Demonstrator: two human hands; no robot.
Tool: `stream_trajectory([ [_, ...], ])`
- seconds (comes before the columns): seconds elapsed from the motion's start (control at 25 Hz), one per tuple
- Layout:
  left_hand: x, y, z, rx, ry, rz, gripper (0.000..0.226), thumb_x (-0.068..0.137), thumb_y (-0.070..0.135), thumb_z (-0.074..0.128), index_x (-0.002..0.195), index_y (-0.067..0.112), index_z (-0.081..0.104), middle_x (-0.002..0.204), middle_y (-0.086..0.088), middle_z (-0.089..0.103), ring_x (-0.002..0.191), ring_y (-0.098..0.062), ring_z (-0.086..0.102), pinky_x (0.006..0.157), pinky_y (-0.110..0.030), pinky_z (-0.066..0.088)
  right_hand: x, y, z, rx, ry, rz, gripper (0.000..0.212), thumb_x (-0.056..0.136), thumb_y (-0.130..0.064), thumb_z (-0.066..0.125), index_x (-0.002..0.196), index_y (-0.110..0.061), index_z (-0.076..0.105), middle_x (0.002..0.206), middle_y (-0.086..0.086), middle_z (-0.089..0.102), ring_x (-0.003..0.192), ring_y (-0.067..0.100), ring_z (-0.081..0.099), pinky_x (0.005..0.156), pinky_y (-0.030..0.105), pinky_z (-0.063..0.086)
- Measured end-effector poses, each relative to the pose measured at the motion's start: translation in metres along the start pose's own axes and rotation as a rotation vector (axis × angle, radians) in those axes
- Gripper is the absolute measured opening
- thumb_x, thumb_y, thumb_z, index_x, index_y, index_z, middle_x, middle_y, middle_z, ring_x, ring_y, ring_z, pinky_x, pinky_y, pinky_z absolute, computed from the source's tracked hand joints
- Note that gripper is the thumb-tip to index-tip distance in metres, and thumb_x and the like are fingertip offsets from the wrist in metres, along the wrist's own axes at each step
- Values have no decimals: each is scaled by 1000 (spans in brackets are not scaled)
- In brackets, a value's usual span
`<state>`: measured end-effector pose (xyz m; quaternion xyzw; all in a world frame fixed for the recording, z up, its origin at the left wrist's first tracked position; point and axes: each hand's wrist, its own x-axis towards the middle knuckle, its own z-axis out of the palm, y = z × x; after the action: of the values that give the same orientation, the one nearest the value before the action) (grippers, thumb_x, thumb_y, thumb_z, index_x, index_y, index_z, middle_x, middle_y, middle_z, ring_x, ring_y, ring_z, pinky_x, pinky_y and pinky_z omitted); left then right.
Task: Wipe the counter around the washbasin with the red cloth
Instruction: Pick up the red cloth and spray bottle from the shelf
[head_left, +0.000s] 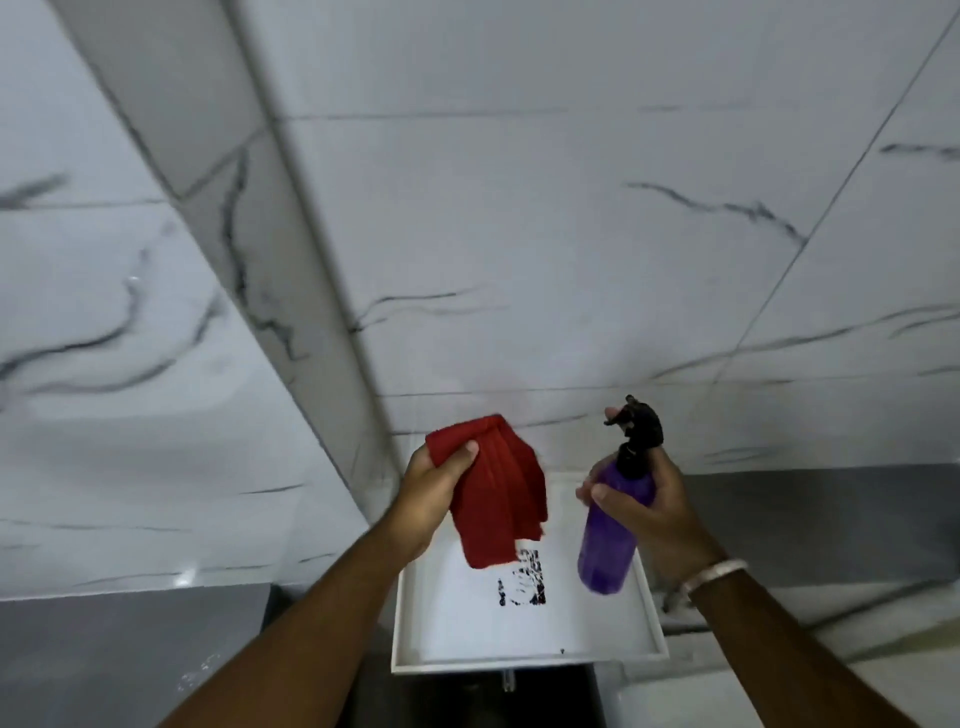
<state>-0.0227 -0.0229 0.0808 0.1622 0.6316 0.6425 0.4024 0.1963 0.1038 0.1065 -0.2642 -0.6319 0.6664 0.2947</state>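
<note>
Marble walls behind, left hand (423, 496) grips red cloth (493, 499) hanging lengthwise, seemingly above a white tray (530, 657)

Both forearms are bare, no sleeves showing; a thin silver bangle (714, 574) (plain, pale metal) circles the wrist just behind the right hand (660, 512).
</note>
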Motion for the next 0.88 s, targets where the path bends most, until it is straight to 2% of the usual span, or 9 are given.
stream_trajectory([
  [0.04, -2, 17, 4, -29, 40, 25, 17, 102, 14, 62, 114, 18, 74, 107, -4, 78, 102, -19, 72, 94, -36, 57, 1, -12, 7, 28, -59, 3, 57, 60, -33, 89, 106, -15, 62, 84, 19, 67, 79, 40, 65, 74, 52, 56],
  [0.12, -3, 46, 12, -51, 72, 36, 18, 103, 21, 62, 115, 19, 76, 108, -3, 79, 105, -20, 73, 98, -40, 56, 7, -27, 21, 21, -166, 24, 44, 63, -20, 81, 103, -15, 63, 78, 15, 67, 70, 33, 65, 70, 45, 52],
  [0.28, -5, 90, 13, -96, 129, 15, 22, 105, 31, 57, 109, 17, 73, 104, -7, 79, 102, -25, 74, 99, -49, 55, 21, -50, 46, -71, -356, 30, 34, 68, -8, 70, 101, -14, 61, 66, 14, 62, 58, 31, 60, 62, 41, 53],
  [0.4, -9, 111, 9, -129, 86, 4, 31, 106, 33, 54, 120, 11, 71, 107, -9, 79, 103, -25, 74, 95, -47, 56, 26, -62, 53, -12, -380, 15, 39, 74, -6, 69, 110, -19, 61, 72, 16, 61, 63, 32, 60, 63, 40, 53],
  [0.52, -16, 123, 6, -139, 44, 5, 33, 106, 34, 53, 121, 10, 71, 110, -9, 78, 100, -23, 75, 80, -38, 57, 26, -62, 53, 38, -404, 12, 36, 75, -19, 74, 107, -11, 59, 72, 17, 60, 63, 32, 57, 63, 38, 52],
  [0.6, -21, 128, 7, -155, 30, 0, 33, 106, 34, 52, 122, 11, 71, 112, -9, 78, 100, -23, 74, 75, -35, 55, 22, -54, 52, 63, -393, 40, 40, 75, -25, 75, 111, -16, 61, 73, 19, 60, 63, 32, 57, 63, 38, 52],
  [0.76, -23, 135, 7, -160, 29, 14, 37, 106, 34, 52, 129, 9, 69, 119, -8, 76, 112, -25, 71, 84, -37, 56, 8, -31, 42, 35, -401, 60, 31, 75, -21, 72, 102, -12, 60, 70, 19, 59, 62, 34, 57, 65, 44, 53],
  [0.88, -24, 135, 7, -162, 40, 15, 40, 105, 35, 53, 131, 9, 68, 122, -8, 75, 115, -26, 70, 93, -40, 55, -2, -19, 36, 12, -425, 108, 35, 79, -16, 70, 112, -19, 61, 72, 18, 59, 63, 34, 57, 66, 42, 53],
])
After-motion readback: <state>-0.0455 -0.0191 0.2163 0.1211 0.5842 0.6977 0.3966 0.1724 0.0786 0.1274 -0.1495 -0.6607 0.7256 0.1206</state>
